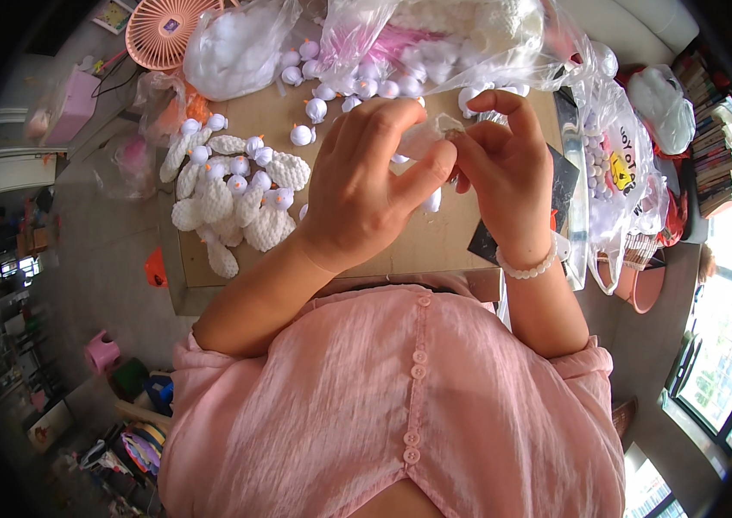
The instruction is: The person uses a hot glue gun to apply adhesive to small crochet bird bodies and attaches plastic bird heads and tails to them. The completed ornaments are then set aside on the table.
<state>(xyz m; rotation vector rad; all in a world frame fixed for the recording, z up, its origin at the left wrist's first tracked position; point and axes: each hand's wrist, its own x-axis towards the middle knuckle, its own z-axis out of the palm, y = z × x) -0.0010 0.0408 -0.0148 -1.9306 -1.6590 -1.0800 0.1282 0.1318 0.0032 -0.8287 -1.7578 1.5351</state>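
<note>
My left hand (372, 181) and my right hand (502, 155) meet above the table. Between their fingertips is a small piece of thin, translucent whitish material (427, 133), pinched at its right end by my right hand. A beaded bracelet circles my right wrist. Left of my hands lies a pile of white knitted pieces (217, 201), several topped by small pale round heads with orange tips. More such heads (316, 110) are scattered behind my left hand. A small white object (432, 201) lies below my fingers, partly hidden.
Clear plastic bags of white stuffing (236, 52) stand along the table's far side. A bag of pale beads or balls (599, 155) hangs at the right edge, near a pink bin (641, 285). A dark flat sheet (560, 181) lies under my right forearm. A pink fan (168, 29) is at the far left.
</note>
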